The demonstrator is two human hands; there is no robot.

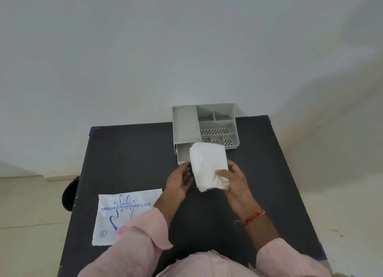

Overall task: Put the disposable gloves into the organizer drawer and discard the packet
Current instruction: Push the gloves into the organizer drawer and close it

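A folded stack of white disposable gloves (207, 164) is held above the table, just in front of the grey organizer (184, 123). My right hand (234, 183) grips the stack's lower right corner, thumb on top. Beside the stack's left edge is my left hand (180, 181), fingers apart, holding nothing that I can see. The organizer's small drawer (183, 152) is pulled out at its front left, and the stack partly hides it. The flat white glove packet (124, 212) with blue print lies at the table's left front, my left sleeve covering its corner.
The dark table (128, 162) stands against a pale wall, with the organizer at its far edge. The organizer's top has several open compartments, some perforated. A dark round object (69, 193) sits on the floor to the left of the table.
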